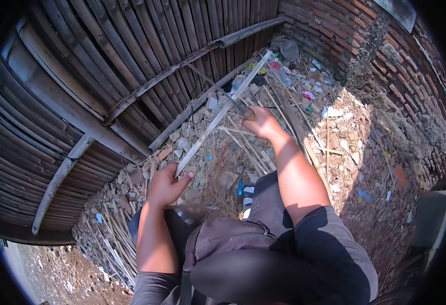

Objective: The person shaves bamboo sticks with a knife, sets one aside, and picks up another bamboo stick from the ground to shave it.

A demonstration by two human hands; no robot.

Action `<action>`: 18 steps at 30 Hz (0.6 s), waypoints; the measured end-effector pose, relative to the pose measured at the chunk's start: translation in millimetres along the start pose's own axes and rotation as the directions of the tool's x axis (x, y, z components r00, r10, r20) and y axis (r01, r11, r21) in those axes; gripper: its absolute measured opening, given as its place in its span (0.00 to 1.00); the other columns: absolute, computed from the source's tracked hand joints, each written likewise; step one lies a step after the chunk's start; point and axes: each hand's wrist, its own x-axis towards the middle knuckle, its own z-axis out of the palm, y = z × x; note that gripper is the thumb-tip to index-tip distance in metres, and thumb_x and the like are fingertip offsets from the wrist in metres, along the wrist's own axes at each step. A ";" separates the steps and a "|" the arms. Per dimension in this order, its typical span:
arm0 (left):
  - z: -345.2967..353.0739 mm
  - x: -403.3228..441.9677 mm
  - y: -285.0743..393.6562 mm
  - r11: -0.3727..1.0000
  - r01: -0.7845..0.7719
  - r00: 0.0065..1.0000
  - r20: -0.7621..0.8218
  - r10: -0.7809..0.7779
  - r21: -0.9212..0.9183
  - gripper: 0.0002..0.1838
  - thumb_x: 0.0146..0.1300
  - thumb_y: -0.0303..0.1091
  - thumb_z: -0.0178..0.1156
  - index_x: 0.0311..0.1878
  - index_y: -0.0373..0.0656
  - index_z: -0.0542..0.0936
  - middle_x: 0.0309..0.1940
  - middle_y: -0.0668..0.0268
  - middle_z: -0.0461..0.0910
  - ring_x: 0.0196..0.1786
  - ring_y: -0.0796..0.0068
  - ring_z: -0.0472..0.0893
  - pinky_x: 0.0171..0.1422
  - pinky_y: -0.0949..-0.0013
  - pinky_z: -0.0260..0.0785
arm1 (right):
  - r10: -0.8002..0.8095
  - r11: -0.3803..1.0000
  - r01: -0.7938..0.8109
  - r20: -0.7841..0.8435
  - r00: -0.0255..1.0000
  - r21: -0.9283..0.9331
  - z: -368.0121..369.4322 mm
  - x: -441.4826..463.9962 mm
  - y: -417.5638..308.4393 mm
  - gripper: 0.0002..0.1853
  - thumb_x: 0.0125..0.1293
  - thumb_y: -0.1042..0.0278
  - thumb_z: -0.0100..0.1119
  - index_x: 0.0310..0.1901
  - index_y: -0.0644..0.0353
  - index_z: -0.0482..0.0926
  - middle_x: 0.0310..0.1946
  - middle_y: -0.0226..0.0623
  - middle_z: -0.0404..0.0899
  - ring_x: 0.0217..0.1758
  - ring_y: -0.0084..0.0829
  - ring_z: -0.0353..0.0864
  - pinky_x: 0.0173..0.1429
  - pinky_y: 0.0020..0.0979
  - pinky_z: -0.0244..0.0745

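My left hand (167, 187) is closed around the near end of a long, pale bamboo strip (207, 133), which slants away up and to the right over the rubble. My right hand (262, 123) is closed on the handle of a long-bladed knife (216, 85). The narrow, dark blade points up and to the left and crosses the strip past its middle. Whether the edge bites into the strip or only rests against it, I cannot tell.
A bamboo-slat wall (146, 51) rises at the left, and a worn brick wall (406, 91) at the right. Rubble and litter (345, 129) cover the ground between them. Several thin sticks (116, 244) lie at lower left; longer poles (287, 112) lie beyond my right hand.
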 end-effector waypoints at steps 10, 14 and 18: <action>11.5 5.0 -12.4 0.997 0.000 0.999 -0.033 -0.002 -0.077 0.24 0.65 0.54 0.73 0.38 0.38 0.82 0.22 0.61 0.78 0.27 0.70 0.76 0.36 0.61 0.70 | -0.280 0.946 0.297 0.138 0.950 -0.128 24.0 -17.8 -34.5 0.25 0.57 0.56 0.73 0.56 0.58 0.86 0.46 0.54 0.88 0.54 0.57 0.86 0.61 0.51 0.81; 4.6 0.5 -5.5 0.998 0.043 0.999 -0.009 -0.044 -0.036 0.24 0.65 0.53 0.73 0.38 0.37 0.82 0.23 0.61 0.79 0.27 0.68 0.76 0.36 0.60 0.70 | -0.197 0.959 0.253 0.333 0.922 -0.131 14.8 -24.8 -61.8 0.20 0.56 0.56 0.73 0.50 0.53 0.87 0.43 0.51 0.88 0.50 0.56 0.87 0.57 0.51 0.82; 7.1 6.5 0.3 1.000 -0.019 1.000 -0.018 0.019 -0.020 0.25 0.66 0.54 0.72 0.38 0.37 0.82 0.22 0.60 0.79 0.27 0.66 0.78 0.36 0.60 0.71 | -0.182 0.963 0.239 0.360 0.915 -0.121 15.8 -14.4 -51.5 0.20 0.56 0.55 0.74 0.49 0.55 0.87 0.42 0.52 0.88 0.50 0.56 0.87 0.56 0.51 0.82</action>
